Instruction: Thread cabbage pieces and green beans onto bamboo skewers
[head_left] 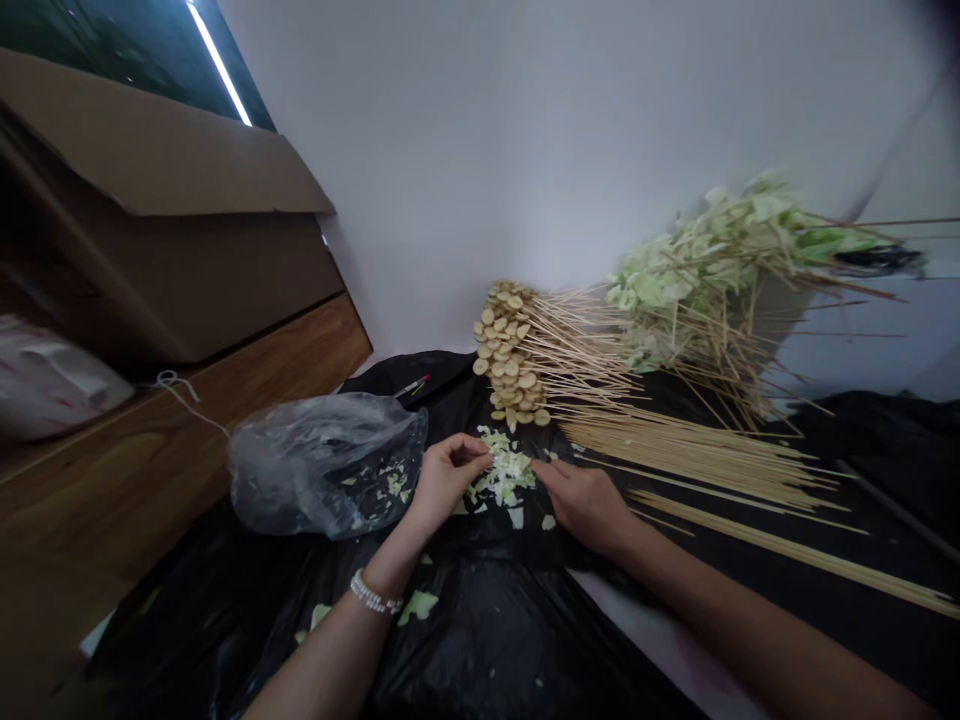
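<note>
My left hand (pixel 451 478), with a beaded bracelet (pixel 375 592) at the wrist, pinches thumb and finger together at a small heap of chopped pale-green cabbage (pixel 506 478). A bit of cabbage seems to be in that pinch. On the heap's other side my right hand (pixel 585 500) is closed, its fingertips at the edge of the cabbage. Whatever lies inside those fingers is hidden. Just beyond, round pale slices threaded on skewers (pixel 514 350) are stacked against the wall. Bare bamboo skewers (pixel 697 455) lie in a bundle to the right of my right hand.
Cabbage on skewers (pixel 712 250) is piled at the back right. A clear plastic bag (pixel 322 460) with cabbage scraps lies at left, near a pen (pixel 412 385). Black plastic sheeting (pixel 480 620) covers the surface. A cardboard box (pixel 165 230) stands at the far left.
</note>
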